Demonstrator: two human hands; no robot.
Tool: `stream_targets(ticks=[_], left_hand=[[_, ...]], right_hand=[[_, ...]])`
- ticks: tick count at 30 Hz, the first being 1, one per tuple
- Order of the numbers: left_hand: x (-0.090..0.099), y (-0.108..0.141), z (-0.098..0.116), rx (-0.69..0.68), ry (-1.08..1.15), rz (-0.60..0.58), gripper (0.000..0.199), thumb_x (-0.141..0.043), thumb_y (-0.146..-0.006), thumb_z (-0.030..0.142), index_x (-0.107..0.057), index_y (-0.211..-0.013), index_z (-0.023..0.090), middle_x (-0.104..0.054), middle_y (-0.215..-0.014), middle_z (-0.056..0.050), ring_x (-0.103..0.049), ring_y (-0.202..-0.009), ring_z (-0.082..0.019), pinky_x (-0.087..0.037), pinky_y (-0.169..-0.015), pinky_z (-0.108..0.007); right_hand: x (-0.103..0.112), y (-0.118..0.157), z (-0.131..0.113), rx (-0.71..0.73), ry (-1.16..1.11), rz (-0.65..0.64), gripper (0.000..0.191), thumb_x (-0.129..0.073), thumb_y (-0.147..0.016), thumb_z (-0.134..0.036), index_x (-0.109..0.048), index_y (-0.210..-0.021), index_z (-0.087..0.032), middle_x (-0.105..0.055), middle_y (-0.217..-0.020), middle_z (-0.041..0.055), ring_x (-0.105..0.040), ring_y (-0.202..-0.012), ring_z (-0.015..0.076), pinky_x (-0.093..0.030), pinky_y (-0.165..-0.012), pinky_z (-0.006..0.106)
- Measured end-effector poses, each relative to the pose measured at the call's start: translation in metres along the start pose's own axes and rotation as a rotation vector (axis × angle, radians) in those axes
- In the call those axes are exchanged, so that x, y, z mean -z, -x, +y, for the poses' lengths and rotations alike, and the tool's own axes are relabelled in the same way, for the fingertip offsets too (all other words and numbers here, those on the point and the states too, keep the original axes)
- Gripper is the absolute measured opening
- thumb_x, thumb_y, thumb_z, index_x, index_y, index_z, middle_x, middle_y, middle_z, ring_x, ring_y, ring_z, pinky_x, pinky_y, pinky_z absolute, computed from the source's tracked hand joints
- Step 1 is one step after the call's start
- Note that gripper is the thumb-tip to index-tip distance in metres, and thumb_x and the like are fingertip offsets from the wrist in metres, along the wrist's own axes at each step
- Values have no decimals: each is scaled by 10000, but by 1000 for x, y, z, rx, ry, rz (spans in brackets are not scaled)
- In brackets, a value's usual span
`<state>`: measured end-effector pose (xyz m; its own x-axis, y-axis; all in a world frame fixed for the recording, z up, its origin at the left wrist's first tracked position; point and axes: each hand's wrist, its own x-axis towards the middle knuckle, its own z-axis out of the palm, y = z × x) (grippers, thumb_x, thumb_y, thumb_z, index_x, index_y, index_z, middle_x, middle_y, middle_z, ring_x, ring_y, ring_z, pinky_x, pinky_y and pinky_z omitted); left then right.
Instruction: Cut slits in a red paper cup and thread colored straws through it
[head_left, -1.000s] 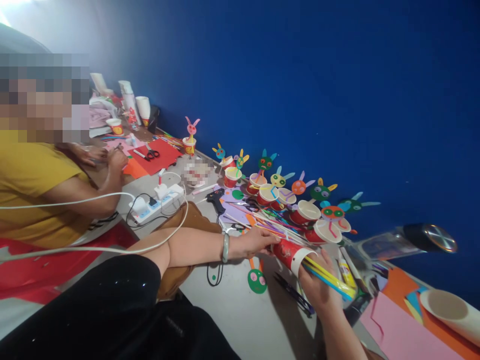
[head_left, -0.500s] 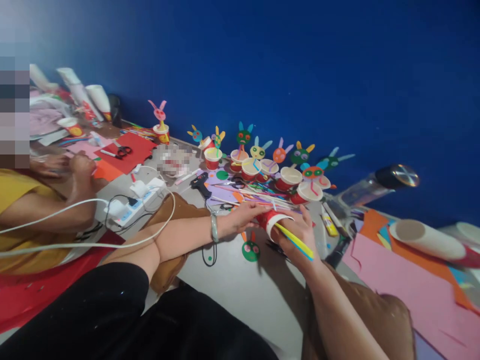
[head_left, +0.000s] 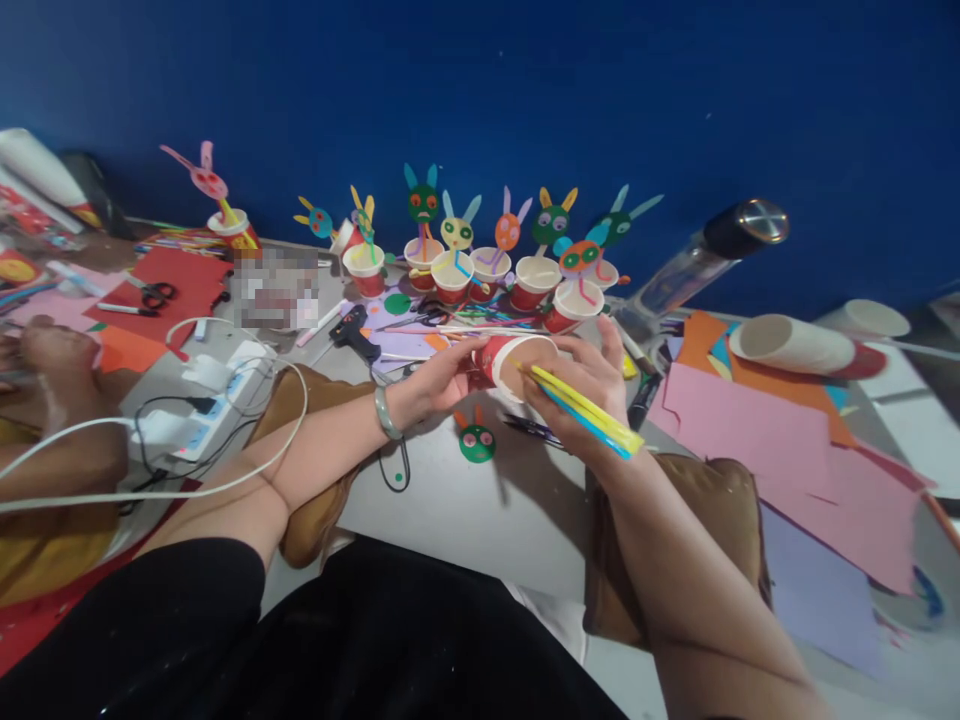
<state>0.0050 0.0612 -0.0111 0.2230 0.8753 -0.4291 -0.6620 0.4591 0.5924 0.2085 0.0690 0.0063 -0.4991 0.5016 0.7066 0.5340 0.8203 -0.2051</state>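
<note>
A red paper cup (head_left: 490,360) lies tilted between my hands, its white rim and inside turned towards me. My left hand (head_left: 444,375), with a bangle on the wrist, is closed around the cup's base side. My right hand (head_left: 589,385) is at the rim side and grips yellow strips (head_left: 592,408) and a blue strip (head_left: 581,422), which stick out towards me; its fingertips are partly hidden behind the cup. Just below, a green paper rabbit head (head_left: 478,445) with pink eyes lies on the table (head_left: 457,520). Dark scissors or pliers (head_left: 531,430) lie beside it, not clear which.
Several cups with paper rabbits (head_left: 452,268) stand along the blue wall. A black glue gun (head_left: 355,333), a power strip (head_left: 225,400) and its cables lie left. A clear bottle (head_left: 686,265) and pink paper sheets (head_left: 742,415) are at right. Another person's hand (head_left: 60,350) is far left.
My view has swung right, so the scene shifts left. The cup has turned so more of its opening faces me. Both hands keep their hold, the strips still in the right.
</note>
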Motion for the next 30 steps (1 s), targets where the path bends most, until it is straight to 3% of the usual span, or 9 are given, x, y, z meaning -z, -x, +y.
stream_targets(ticks=[13, 18, 30], left_hand=[[-3, 6, -3, 8, -18, -5, 67, -698, -877, 206, -713, -884, 141, -736, -771, -38, -682, -691, -153, -566, -741, -298], [-5, 7, -3, 5, -41, 10, 77, -696, -881, 205, -716, -901, 133, -744, -785, -39, -683, -690, -144, -585, -744, -290], [3, 2, -6, -15, -80, 7, 82, -734, -864, 201, -732, -908, 132, -729, -788, -26, -667, -698, -123, -581, -690, -252]], right_hand=[[-1, -2, -8, -50, 32, -47, 200, -630, -1001, -342, -715, -849, -245, -776, -892, 29, -739, -1006, 254, -350, -1248, 604], [-4, -3, -7, -36, 37, -32, 195, -614, -1004, -331, -731, -880, -236, -790, -897, 32, -742, -1011, 254, -309, -1271, 580], [-4, -4, -6, -155, 45, -128, 271, -536, -1020, -369, -717, -855, -252, -787, -914, 64, -722, -935, 257, -438, -1154, 540]])
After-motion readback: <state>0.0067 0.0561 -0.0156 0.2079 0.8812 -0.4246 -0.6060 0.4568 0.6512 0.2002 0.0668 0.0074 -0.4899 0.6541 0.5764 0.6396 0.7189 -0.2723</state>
